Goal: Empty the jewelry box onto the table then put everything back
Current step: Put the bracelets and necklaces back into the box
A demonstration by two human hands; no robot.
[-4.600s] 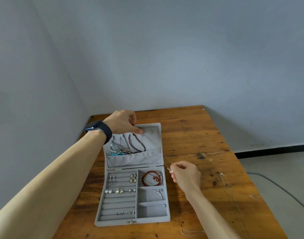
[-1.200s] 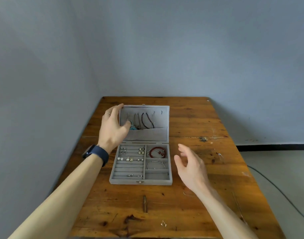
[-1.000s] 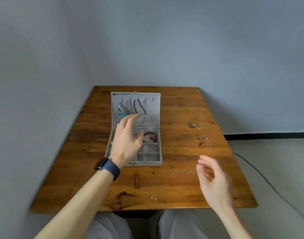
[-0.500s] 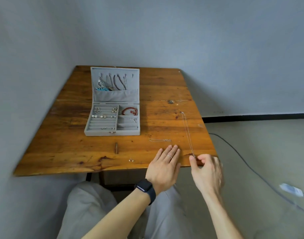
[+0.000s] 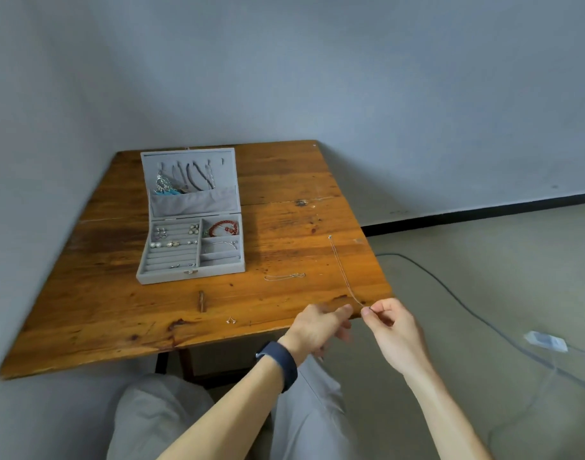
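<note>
the right grip (image 5: 390,330) pinched the near end of the chain (image 5: 342,270), which trailed toward 11 o'clock across the bench (image 5: 118,310). the left grip (image 5: 314,327) curled beside it at 9 o'clock, hold unclear.

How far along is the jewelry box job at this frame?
Unclear phase. Done: short chain and small earrings lie on the table. In hand: right hand pinches the long chain at the table edge. Left: most pieces sit in the open jewelry box.

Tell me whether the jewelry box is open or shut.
Open. The box has its lid laid back, showing hung necklaces; earrings and a red bracelet lie exposed in the base.
</note>
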